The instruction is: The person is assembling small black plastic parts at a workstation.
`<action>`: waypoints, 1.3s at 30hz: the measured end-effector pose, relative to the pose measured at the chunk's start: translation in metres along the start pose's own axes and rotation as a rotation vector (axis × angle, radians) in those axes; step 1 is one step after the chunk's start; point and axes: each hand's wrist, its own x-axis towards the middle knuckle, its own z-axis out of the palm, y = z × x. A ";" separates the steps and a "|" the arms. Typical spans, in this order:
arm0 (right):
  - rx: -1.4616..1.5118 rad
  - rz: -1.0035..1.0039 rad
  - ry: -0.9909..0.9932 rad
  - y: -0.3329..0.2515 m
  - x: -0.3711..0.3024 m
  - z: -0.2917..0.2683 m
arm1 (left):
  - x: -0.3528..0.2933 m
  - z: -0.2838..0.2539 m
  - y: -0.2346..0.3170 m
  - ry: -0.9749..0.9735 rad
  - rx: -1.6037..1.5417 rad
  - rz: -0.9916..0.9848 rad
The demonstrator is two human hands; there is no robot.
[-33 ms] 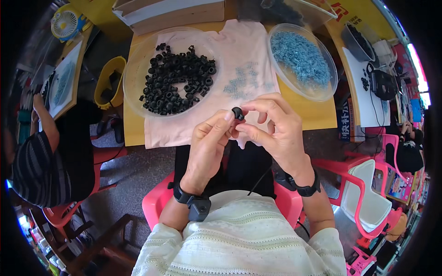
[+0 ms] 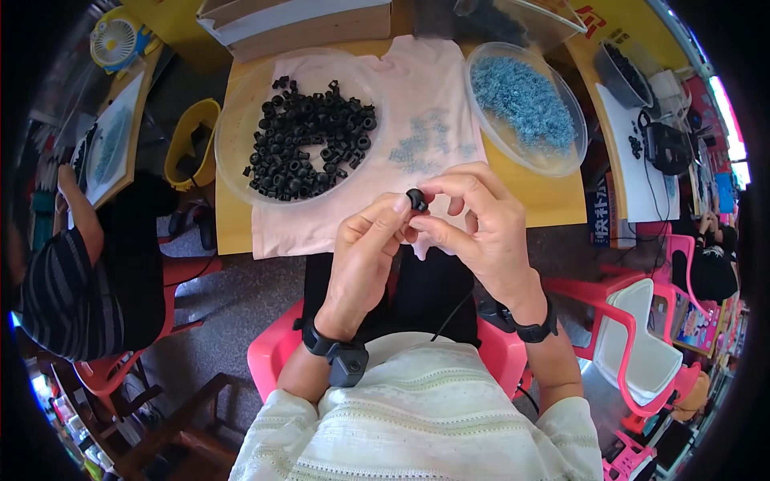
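Pinching a small black piece [image 2: 416,200] between them, the left grip [image 2: 361,260] and right grip [image 2: 493,224] sit narrow; probably light, firm and smooth, it likely handles best held by its sides.

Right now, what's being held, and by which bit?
A black part, its left side in the left fingers; the right fingers are at its right, grip unclear.

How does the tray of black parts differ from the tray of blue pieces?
The left tray holds chunky black parts; the right tray holds tiny blue pieces. The left tray lies partly on the pink cloth; the right tray, mostly on yellow tabletop. Both are see-through.
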 end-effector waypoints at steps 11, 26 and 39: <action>0.158 -0.016 -0.093 0.004 0.013 -0.017 | 0.000 0.010 0.008 -0.081 0.008 0.063; -0.088 0.085 0.259 -0.006 0.135 -0.079 | 0.029 -0.002 0.045 0.093 0.469 0.423; -0.301 -0.005 0.478 0.098 0.219 -0.102 | 0.025 -0.054 0.080 0.492 0.978 0.578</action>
